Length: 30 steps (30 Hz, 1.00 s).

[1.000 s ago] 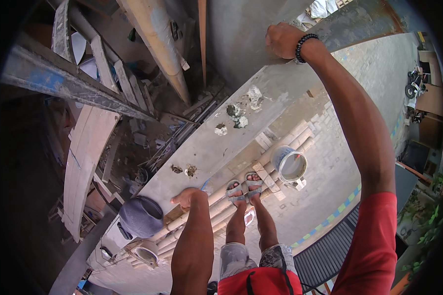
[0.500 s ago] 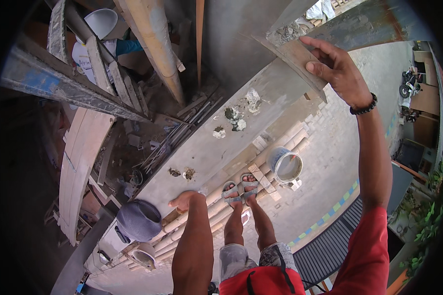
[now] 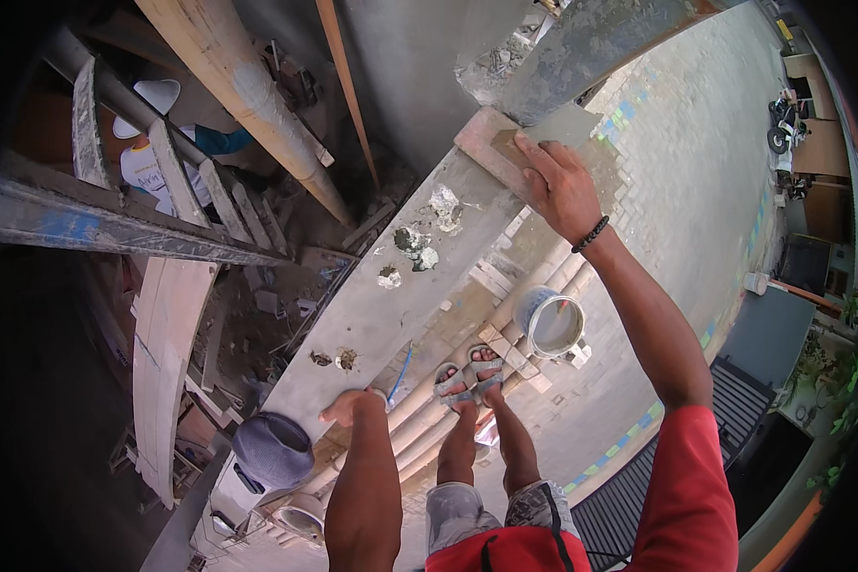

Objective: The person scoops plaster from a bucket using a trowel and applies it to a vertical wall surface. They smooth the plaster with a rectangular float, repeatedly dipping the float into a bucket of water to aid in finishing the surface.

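Note:
My right hand (image 3: 564,189) grips a flat wooden float (image 3: 491,141), a short board with a pale, dusty face. The float lies across the far end of the grey cement wall top (image 3: 372,310), its outer part next to the column. My left hand (image 3: 355,408) rests at the near edge of the same wall top, thumb stretched out; its other fingers are mostly hidden. Beside it sits a dark grey cap (image 3: 272,451). Clumps of white and dark mortar (image 3: 418,246) lie along the wall top between my hands.
Right of the wall, a bucket (image 3: 555,324) of grey liquid stands by bamboo poles (image 3: 439,410) and my sandalled feet. Left are a thick bamboo post (image 3: 248,95), timber beams (image 3: 167,362) and a person in a white hat (image 3: 153,105). A motorbike (image 3: 782,124) is parked far right.
My right hand has brought the float down and left, from tilted on edge to flat on the wall top. My left hand stays by the cap. The view has shifted slightly.

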Tool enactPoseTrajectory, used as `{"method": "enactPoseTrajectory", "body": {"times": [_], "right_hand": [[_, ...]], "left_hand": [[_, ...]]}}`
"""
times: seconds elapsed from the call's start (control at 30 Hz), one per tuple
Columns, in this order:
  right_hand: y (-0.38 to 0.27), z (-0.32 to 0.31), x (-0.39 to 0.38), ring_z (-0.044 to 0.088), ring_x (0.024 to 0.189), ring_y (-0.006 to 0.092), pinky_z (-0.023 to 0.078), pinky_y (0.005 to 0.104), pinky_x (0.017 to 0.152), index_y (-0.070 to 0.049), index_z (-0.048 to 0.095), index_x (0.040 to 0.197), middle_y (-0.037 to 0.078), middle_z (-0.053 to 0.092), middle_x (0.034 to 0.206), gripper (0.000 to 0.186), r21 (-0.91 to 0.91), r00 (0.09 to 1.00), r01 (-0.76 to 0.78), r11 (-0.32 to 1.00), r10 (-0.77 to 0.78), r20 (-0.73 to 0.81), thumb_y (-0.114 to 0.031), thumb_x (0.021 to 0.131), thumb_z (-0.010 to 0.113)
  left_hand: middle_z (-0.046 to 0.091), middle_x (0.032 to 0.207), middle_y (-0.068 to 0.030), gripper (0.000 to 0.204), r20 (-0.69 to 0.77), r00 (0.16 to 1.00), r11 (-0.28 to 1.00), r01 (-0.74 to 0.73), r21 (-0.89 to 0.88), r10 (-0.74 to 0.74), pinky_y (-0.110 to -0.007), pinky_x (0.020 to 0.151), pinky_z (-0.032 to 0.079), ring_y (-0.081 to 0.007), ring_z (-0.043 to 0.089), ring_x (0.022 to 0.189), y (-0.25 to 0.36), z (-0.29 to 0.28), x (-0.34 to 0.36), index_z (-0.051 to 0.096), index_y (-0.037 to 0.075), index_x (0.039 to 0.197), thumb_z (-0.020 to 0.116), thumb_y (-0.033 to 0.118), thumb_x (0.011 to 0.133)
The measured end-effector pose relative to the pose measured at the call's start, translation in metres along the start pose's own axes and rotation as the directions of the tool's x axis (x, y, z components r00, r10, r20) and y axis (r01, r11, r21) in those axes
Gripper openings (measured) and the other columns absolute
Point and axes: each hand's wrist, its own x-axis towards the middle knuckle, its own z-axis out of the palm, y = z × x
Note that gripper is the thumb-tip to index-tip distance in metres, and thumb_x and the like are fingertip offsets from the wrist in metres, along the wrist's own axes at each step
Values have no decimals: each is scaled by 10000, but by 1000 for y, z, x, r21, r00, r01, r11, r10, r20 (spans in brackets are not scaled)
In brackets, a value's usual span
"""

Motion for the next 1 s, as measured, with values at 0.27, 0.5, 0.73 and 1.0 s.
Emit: {"method": "enactPoseTrajectory", "body": {"times": [0.27, 0.5, 0.73, 1.0], "right_hand": [[41, -20, -31, 532, 848, 310, 451, 410, 801, -122, 546, 1308, 117, 554, 947, 512, -55, 995, -11, 998, 17, 103, -14, 810, 600], [56, -63, -67, 572, 860, 324, 465, 390, 790, -108, 583, 1280, 143, 595, 937, 476, 8, 990, -126, 992, 126, -64, -23, 812, 610], [44, -40, -50, 594, 823, 320, 479, 390, 759, -95, 574, 1291, 156, 604, 930, 463, 35, 912, -384, 922, 386, -137, -46, 832, 612], [-28, 0, -78, 557, 896, 346, 464, 418, 797, -74, 566, 1281, 176, 582, 1012, 472, 127, 994, -103, 987, 98, 47, -17, 815, 610]], "left_hand": [[459, 1407, -102, 767, -60, 997, 996, -42, -83, 37, -471, 902, 517, -320, 503, 1178, -1, 4, -14, 420, 58, 1375, 354, 659, 904], [418, 1462, -68, 754, -71, 997, 992, -36, -120, 28, -498, 960, 496, -310, 431, 1297, 3, 4, -6, 463, 65, 1359, 362, 657, 902], [436, 1446, -60, 755, -54, 998, 996, -31, -84, 27, -485, 960, 498, -306, 437, 1289, 0, 0, -32, 474, 79, 1354, 337, 668, 902], [458, 1414, -115, 802, -35, 999, 999, -39, -34, 38, -480, 944, 513, -326, 475, 1252, 5, 1, -17, 482, 15, 1328, 295, 675, 912]]}}
